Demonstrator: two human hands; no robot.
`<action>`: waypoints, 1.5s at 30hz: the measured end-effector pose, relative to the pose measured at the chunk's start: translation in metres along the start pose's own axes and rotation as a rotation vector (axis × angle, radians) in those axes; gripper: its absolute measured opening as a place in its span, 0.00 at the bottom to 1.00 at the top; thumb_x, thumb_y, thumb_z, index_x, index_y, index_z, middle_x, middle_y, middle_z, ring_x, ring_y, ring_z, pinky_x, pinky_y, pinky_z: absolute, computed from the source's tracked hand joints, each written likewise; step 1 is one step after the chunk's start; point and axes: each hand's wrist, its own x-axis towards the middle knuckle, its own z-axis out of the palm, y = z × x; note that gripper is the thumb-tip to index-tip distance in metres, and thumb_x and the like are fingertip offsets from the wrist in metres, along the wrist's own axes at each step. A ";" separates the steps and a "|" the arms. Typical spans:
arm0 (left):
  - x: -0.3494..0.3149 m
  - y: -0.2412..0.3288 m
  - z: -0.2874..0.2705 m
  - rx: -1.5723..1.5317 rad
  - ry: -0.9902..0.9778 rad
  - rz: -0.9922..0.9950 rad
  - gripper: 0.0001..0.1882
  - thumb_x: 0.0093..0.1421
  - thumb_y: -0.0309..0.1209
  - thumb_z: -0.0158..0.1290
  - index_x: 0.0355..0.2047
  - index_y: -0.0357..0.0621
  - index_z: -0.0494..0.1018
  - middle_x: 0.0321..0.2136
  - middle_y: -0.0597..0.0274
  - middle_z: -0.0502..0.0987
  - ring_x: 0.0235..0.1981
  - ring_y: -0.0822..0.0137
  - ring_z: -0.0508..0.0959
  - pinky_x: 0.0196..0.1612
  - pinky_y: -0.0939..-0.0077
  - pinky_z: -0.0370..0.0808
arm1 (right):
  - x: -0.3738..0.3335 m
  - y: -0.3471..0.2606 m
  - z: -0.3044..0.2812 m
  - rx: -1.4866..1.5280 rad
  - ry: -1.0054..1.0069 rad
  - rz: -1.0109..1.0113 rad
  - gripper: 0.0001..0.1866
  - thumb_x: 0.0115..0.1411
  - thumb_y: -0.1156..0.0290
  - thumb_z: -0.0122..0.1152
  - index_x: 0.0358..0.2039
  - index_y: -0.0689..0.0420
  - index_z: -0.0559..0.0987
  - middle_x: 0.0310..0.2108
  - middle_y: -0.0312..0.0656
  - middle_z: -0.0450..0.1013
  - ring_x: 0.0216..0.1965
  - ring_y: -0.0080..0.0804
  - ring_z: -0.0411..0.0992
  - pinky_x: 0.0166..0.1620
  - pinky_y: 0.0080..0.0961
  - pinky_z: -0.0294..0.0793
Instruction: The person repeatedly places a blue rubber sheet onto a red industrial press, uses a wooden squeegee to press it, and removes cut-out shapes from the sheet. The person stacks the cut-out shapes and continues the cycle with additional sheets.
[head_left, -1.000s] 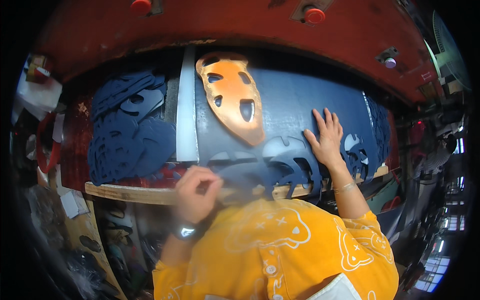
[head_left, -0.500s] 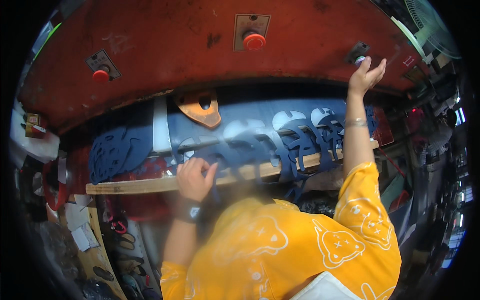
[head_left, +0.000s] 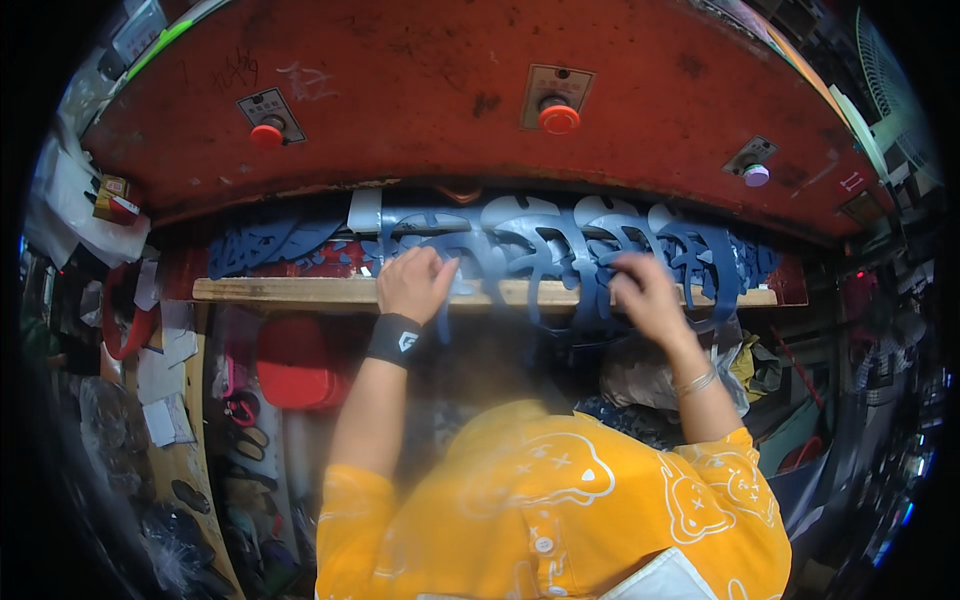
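My left hand (head_left: 412, 285), with a black wristband, rests at the front wooden edge over the blue sheet. Its fingers are loosely bent, the thumb apart, and nothing shows held between them. My right hand (head_left: 648, 297) is blurred over the right part of the sheet; whether it grips a strip there I cannot tell. The perforated blue sheet (head_left: 572, 245) has large curved cutouts showing a paler surface, and its strips hang over the wooden edge (head_left: 290, 291). An orange cutting die (head_left: 458, 193) is mostly hidden under the red machine beam (head_left: 400, 110).
Two red push buttons (head_left: 559, 117) (head_left: 267, 134) and a pale purple button (head_left: 755, 175) stick out from the beam. Blue offcuts (head_left: 270, 248) are heaped at the left. Below the edge are a red seat (head_left: 297, 362) and a pale bag (head_left: 650, 372).
My right hand has come down from the purple button to the blue sheet. The red beam now covers most of the orange die. My left hand stays at the wooden edge.
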 end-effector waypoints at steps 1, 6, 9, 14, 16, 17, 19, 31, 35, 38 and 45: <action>0.000 0.001 0.000 0.010 0.006 -0.006 0.15 0.55 0.42 0.57 0.19 0.47 0.70 0.22 0.61 0.74 0.28 0.56 0.75 0.35 0.63 0.67 | -0.012 -0.009 0.010 -0.166 -0.136 -0.075 0.26 0.53 0.63 0.66 0.51 0.55 0.72 0.50 0.48 0.67 0.54 0.46 0.64 0.56 0.39 0.61; -0.003 0.004 0.003 0.038 0.028 0.013 0.16 0.56 0.41 0.57 0.18 0.45 0.71 0.22 0.59 0.74 0.30 0.55 0.76 0.37 0.61 0.67 | -0.017 -0.026 0.022 -0.316 -0.062 -0.083 0.31 0.47 0.57 0.69 0.51 0.54 0.72 0.49 0.46 0.67 0.52 0.44 0.64 0.53 0.40 0.60; -0.003 0.004 0.003 0.061 0.008 0.015 0.16 0.56 0.41 0.56 0.19 0.44 0.72 0.23 0.58 0.74 0.32 0.54 0.75 0.37 0.61 0.67 | -0.011 -0.029 0.020 -0.360 -0.081 -0.081 0.33 0.46 0.55 0.70 0.52 0.54 0.72 0.48 0.45 0.67 0.50 0.43 0.64 0.51 0.41 0.60; -0.002 0.002 0.004 0.080 0.030 0.071 0.16 0.58 0.41 0.55 0.20 0.44 0.71 0.22 0.59 0.73 0.31 0.54 0.74 0.35 0.60 0.66 | -0.009 -0.027 0.020 -0.404 -0.121 -0.085 0.35 0.45 0.55 0.71 0.52 0.54 0.71 0.47 0.44 0.68 0.49 0.44 0.65 0.50 0.41 0.64; -0.002 0.001 0.004 0.073 0.025 0.067 0.16 0.58 0.41 0.55 0.20 0.44 0.71 0.22 0.58 0.72 0.30 0.54 0.74 0.35 0.60 0.66 | -0.009 -0.029 0.019 -0.406 -0.158 -0.078 0.36 0.45 0.54 0.71 0.53 0.55 0.71 0.47 0.45 0.68 0.49 0.44 0.65 0.50 0.42 0.65; -0.002 0.001 0.004 0.067 0.022 0.064 0.16 0.58 0.41 0.56 0.20 0.44 0.71 0.22 0.58 0.72 0.30 0.54 0.74 0.35 0.60 0.66 | -0.009 -0.031 0.017 -0.408 -0.179 -0.070 0.36 0.45 0.54 0.71 0.53 0.56 0.71 0.47 0.45 0.68 0.49 0.45 0.65 0.50 0.42 0.65; -0.002 0.002 0.004 0.056 0.017 0.049 0.16 0.57 0.41 0.56 0.19 0.44 0.72 0.22 0.58 0.72 0.30 0.54 0.74 0.35 0.60 0.66 | -0.002 -0.037 0.009 -0.411 -0.281 -0.045 0.37 0.46 0.54 0.71 0.54 0.57 0.70 0.47 0.47 0.68 0.50 0.46 0.65 0.52 0.41 0.65; 0.042 -0.005 -0.037 -0.362 -0.084 -0.238 0.14 0.55 0.37 0.60 0.21 0.39 0.74 0.23 0.53 0.76 0.23 0.54 0.75 0.28 0.65 0.72 | 0.177 -0.090 0.004 0.240 -0.489 -0.068 0.41 0.52 0.50 0.66 0.60 0.60 0.66 0.56 0.60 0.67 0.57 0.49 0.67 0.57 0.40 0.67; 0.098 -0.018 -0.018 -0.821 0.308 -0.371 0.20 0.62 0.34 0.53 0.51 0.34 0.68 0.45 0.54 0.74 0.40 0.66 0.73 0.40 0.73 0.72 | 0.224 -0.128 0.101 -0.095 -0.350 -0.159 0.54 0.41 0.40 0.70 0.64 0.53 0.59 0.64 0.62 0.50 0.64 0.68 0.47 0.62 0.58 0.49; 0.130 -0.022 0.005 -0.801 0.228 -0.326 0.36 0.64 0.38 0.48 0.67 0.37 0.48 0.61 0.45 0.59 0.58 0.58 0.62 0.61 0.65 0.58 | 0.237 -0.144 0.145 -0.175 -0.286 -0.191 0.49 0.41 0.46 0.70 0.63 0.51 0.63 0.62 0.65 0.51 0.59 0.67 0.51 0.60 0.56 0.51; 0.137 -0.034 0.019 -0.600 -0.039 -0.253 0.51 0.62 0.63 0.37 0.67 0.30 0.37 0.65 0.36 0.52 0.67 0.43 0.51 0.67 0.48 0.33 | 0.240 -0.123 0.152 0.195 -0.226 -0.146 0.45 0.40 0.47 0.69 0.59 0.51 0.70 0.63 0.66 0.49 0.59 0.68 0.52 0.61 0.55 0.53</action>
